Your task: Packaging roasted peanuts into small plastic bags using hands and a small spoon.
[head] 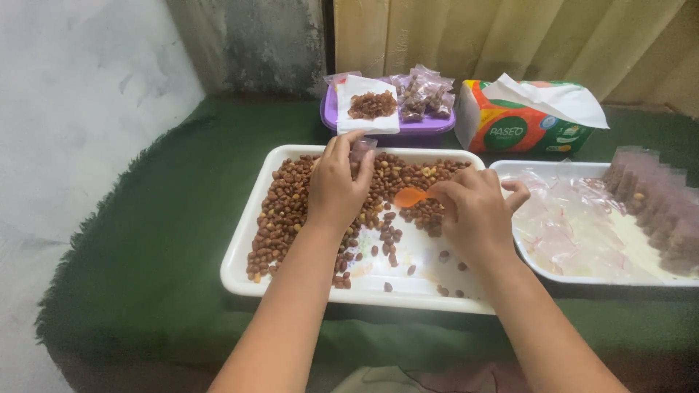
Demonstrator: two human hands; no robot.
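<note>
Seen from the head camera, the left hand [336,183] pinches a small clear plastic bag [362,149] shut-fingered above the white tray [240,255] of roasted peanuts [280,211], while the right hand [475,215] grips an orange spoon [409,196], its bowl pointing to nine o'clock. The likely slip: nuts could spill off the spoon, since the bag's mouth looks narrow and floppy. The bag pokes out at twelve o'clock from the left fingertips; the spoon lies just at four o'clock from it.
</note>
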